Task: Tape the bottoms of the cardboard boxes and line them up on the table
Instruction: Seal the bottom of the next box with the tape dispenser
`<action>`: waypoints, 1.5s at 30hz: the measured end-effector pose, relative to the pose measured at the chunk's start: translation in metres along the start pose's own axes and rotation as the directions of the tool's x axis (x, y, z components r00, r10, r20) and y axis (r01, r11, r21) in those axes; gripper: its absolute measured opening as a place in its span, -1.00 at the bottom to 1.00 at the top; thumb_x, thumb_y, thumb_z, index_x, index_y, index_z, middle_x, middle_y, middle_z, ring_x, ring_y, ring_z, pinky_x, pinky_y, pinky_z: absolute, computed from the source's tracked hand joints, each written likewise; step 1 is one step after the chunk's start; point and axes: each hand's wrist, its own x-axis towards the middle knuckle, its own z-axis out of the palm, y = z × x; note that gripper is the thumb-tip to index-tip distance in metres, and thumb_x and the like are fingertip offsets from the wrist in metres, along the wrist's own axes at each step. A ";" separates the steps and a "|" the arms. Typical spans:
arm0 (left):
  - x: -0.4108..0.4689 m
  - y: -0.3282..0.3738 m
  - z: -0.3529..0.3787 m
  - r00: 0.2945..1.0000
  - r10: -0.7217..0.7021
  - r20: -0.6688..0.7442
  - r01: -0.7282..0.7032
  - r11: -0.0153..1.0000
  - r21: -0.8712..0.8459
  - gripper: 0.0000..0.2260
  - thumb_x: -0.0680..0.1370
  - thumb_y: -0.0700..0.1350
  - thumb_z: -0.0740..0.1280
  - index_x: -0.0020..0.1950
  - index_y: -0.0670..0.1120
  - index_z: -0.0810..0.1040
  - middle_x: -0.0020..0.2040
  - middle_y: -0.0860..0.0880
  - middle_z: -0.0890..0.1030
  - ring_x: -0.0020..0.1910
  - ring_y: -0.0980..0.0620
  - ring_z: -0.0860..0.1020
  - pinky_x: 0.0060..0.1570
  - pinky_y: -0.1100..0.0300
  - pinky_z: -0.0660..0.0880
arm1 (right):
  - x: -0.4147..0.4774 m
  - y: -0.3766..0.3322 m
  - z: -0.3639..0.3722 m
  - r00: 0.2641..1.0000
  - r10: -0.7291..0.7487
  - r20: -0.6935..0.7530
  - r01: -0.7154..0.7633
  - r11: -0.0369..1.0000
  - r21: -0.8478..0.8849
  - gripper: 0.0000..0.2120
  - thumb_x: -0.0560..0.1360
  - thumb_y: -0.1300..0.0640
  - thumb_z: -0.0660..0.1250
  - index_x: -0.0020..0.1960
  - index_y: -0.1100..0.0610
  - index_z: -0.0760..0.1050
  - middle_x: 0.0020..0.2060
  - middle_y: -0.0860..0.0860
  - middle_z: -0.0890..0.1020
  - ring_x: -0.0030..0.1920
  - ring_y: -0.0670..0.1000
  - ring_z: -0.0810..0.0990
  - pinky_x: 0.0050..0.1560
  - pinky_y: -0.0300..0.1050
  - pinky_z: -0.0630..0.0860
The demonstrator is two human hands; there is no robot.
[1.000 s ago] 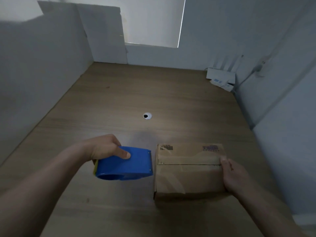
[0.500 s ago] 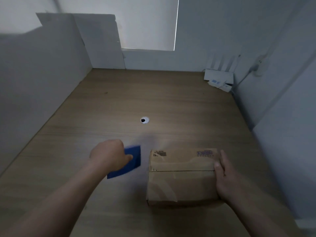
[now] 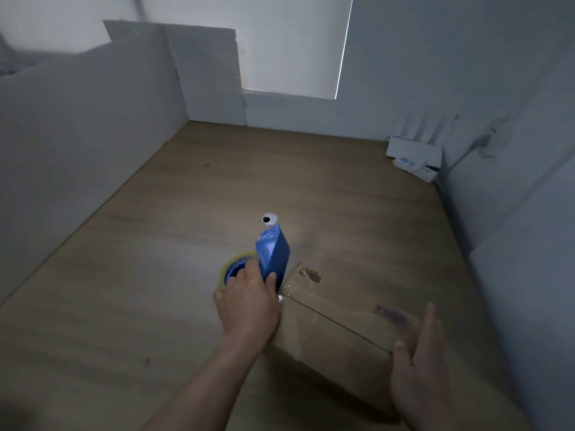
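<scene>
A brown cardboard box [image 3: 339, 331] lies on the wooden table [image 3: 155, 290], turned at an angle, its flap seam facing up with clear tape at its left end. My left hand [image 3: 249, 306] grips a blue tape dispenser [image 3: 273, 253] with a yellowish tape roll, held at the box's left end. My right hand [image 3: 417, 365] rests with straight fingers against the box's right end.
A round cable hole [image 3: 269, 219] sits in the table just beyond the dispenser. A white router with antennas [image 3: 413, 150] and a power strip stand at the far right corner. White foam boards wall the table on the left and the back.
The box has turned so its seam runs diagonally. My left hand has swung the dispenser up against the box's left end. My right hand has slid toward the box's near right end.
</scene>
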 end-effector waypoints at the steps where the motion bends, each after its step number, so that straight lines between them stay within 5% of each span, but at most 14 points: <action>1: 0.002 0.001 0.001 1.000 0.013 -0.001 -0.013 1.000 0.016 -0.72 0.63 0.08 0.22 0.27 -0.01 0.43 0.09 -0.01 0.63 0.08 -0.09 0.57 0.07 -0.04 0.46 | 0.003 0.001 -0.006 0.986 -0.167 0.005 0.166 0.974 -0.152 -0.23 0.55 0.12 0.27 0.61 -0.13 -0.08 0.62 0.02 -0.06 0.61 0.04 -0.08 0.52 -0.04 -0.06; 3: 0.007 0.006 0.002 0.999 0.047 0.018 -0.048 0.998 0.046 -0.72 0.63 0.09 0.19 0.28 -0.01 0.42 0.10 -0.01 0.63 0.09 -0.08 0.56 0.08 -0.03 0.44 | 0.014 -0.009 -0.015 0.879 -0.403 0.255 0.475 0.788 -0.391 -0.20 0.47 -0.10 0.26 0.59 -0.22 -0.08 0.60 -0.05 -0.21 0.60 0.03 -0.24 0.53 0.04 -0.10; 5: 0.012 0.012 0.004 0.995 0.083 0.046 -0.086 0.995 0.058 -0.72 0.64 0.10 0.18 0.27 0.00 0.42 0.09 -0.01 0.63 0.08 -0.08 0.56 0.07 -0.03 0.43 | 0.029 -0.027 -0.014 0.763 -0.382 0.521 0.620 0.661 -0.423 -0.25 0.49 -0.31 0.16 0.56 -0.33 -0.14 0.56 -0.12 -0.36 0.57 0.00 -0.37 0.52 0.07 -0.20; 7: 0.017 0.019 0.006 0.991 0.117 0.059 -0.121 0.990 0.069 -0.73 0.64 0.11 0.17 0.26 0.01 0.42 0.08 0.00 0.63 0.07 -0.07 0.56 0.06 -0.02 0.43 | 0.039 -0.041 -0.010 0.726 -0.319 0.609 0.639 0.641 -0.426 -0.25 0.47 -0.43 0.11 0.56 -0.34 -0.13 0.59 -0.10 -0.28 0.59 0.01 -0.25 0.55 0.11 -0.14; 11: 0.022 0.022 0.003 0.993 0.103 0.060 -0.107 0.992 0.072 -0.74 0.65 0.09 0.16 0.26 0.00 0.42 0.10 -0.01 0.62 0.09 -0.08 0.56 0.06 -0.02 0.41 | 0.032 -0.046 -0.009 0.847 -0.203 0.492 0.473 0.709 -0.522 -0.09 0.25 -0.63 0.09 0.50 -0.25 0.07 0.48 -0.05 0.20 0.42 0.03 0.23 0.35 0.03 0.29; 14: 0.018 0.018 0.002 0.996 0.073 0.052 -0.077 0.994 0.072 -0.75 0.64 0.09 0.16 0.25 0.01 0.41 0.10 0.00 0.62 0.08 -0.06 0.56 0.05 -0.01 0.43 | 0.014 -0.046 -0.006 0.895 -0.168 0.412 0.389 0.747 -0.540 -0.24 0.30 -0.60 0.09 0.33 -0.17 0.20 0.30 -0.06 0.32 0.24 0.00 0.33 0.11 -0.04 0.41; 17: 0.008 0.013 0.006 0.995 0.050 0.091 -0.057 0.995 0.083 -0.75 0.65 0.09 0.15 0.27 0.03 0.39 0.13 0.02 0.61 0.12 -0.04 0.55 0.10 -0.03 0.41 | 0.016 -0.056 0.002 0.896 -0.238 0.376 0.424 0.709 -0.563 -0.38 0.44 -0.49 0.10 0.30 -0.08 0.26 0.45 0.00 0.25 0.40 0.06 0.28 0.27 0.03 0.35; 21: 0.006 0.014 0.011 0.995 0.024 0.101 -0.034 0.995 0.093 -0.74 0.65 0.09 0.14 0.29 0.03 0.37 0.16 0.01 0.60 0.16 -0.05 0.53 0.14 -0.04 0.39 | 0.056 -0.069 0.026 0.802 -0.377 0.463 0.558 0.749 -0.358 -0.45 0.52 -0.30 0.23 0.45 -0.16 0.25 0.62 -0.01 -0.08 0.57 0.03 0.05 0.45 0.03 0.19; 28: 0.008 0.020 0.019 0.987 0.059 0.147 -0.079 0.988 0.132 -0.69 0.66 0.11 0.10 0.35 0.02 0.33 0.19 0.00 0.58 0.19 -0.06 0.51 0.16 -0.05 0.33 | 0.094 -0.087 0.053 0.735 -0.331 0.592 0.614 0.696 -0.373 -0.63 0.64 -0.22 0.03 0.23 -0.13 0.52 0.27 -0.07 0.46 0.27 -0.02 0.35 0.11 -0.11 0.25; 31: 0.011 0.022 0.019 0.984 0.077 0.161 -0.098 0.987 0.129 -0.71 0.66 0.10 0.10 0.33 0.03 0.34 0.17 0.02 0.57 0.17 -0.04 0.51 0.16 -0.05 0.33 | 0.098 -0.092 0.055 0.731 -0.296 0.615 0.609 0.690 -0.391 -0.56 0.66 -0.23 -0.04 0.28 -0.11 0.52 0.43 0.02 0.39 0.46 0.06 0.27 0.32 -0.03 0.26; 34: 0.013 0.020 0.019 0.982 0.087 0.165 -0.108 0.986 0.125 -0.73 0.66 0.11 0.09 0.30 0.04 0.35 0.15 0.04 0.58 0.14 -0.02 0.52 0.17 -0.03 0.35 | 0.095 -0.088 0.047 0.752 -0.258 0.606 0.552 0.749 -0.366 -0.48 0.65 -0.26 -0.05 0.57 -0.15 0.18 0.62 0.02 0.02 0.59 0.06 0.06 0.50 -0.01 0.11; 36: 0.013 0.020 0.018 0.981 0.106 0.165 -0.126 0.986 0.112 -0.73 0.66 0.11 0.10 0.30 0.05 0.36 0.15 0.05 0.58 0.14 -0.01 0.52 0.17 -0.02 0.35 | 0.089 -0.078 0.034 0.759 -0.256 0.599 0.529 0.779 -0.336 -0.47 0.65 -0.24 0.00 0.60 -0.18 0.07 0.62 -0.01 -0.07 0.59 0.02 0.05 0.50 -0.06 0.11; 42: 0.023 0.027 0.014 0.937 0.295 0.185 -0.316 0.944 0.091 -0.73 0.65 0.11 0.14 0.29 0.04 0.39 0.13 0.04 0.59 0.10 -0.03 0.53 0.13 0.01 0.36 | 0.064 -0.055 0.029 0.850 -0.297 0.436 0.479 0.780 -0.403 -0.58 0.65 -0.21 0.01 0.47 -0.18 0.30 0.46 -0.04 0.29 0.43 -0.02 0.26 0.33 -0.07 0.31; 45: 0.039 0.013 -0.010 0.886 0.452 0.102 -0.453 0.891 -0.013 -0.77 0.61 0.07 0.23 0.18 0.00 0.48 0.00 0.03 0.62 -0.09 -0.04 0.56 -0.07 0.03 0.44 | 0.063 -0.054 0.032 0.861 -0.320 0.396 0.456 0.831 -0.320 -0.55 0.68 -0.14 0.00 0.53 -0.09 0.26 0.48 -0.04 0.33 0.45 -0.04 0.28 0.38 -0.12 0.26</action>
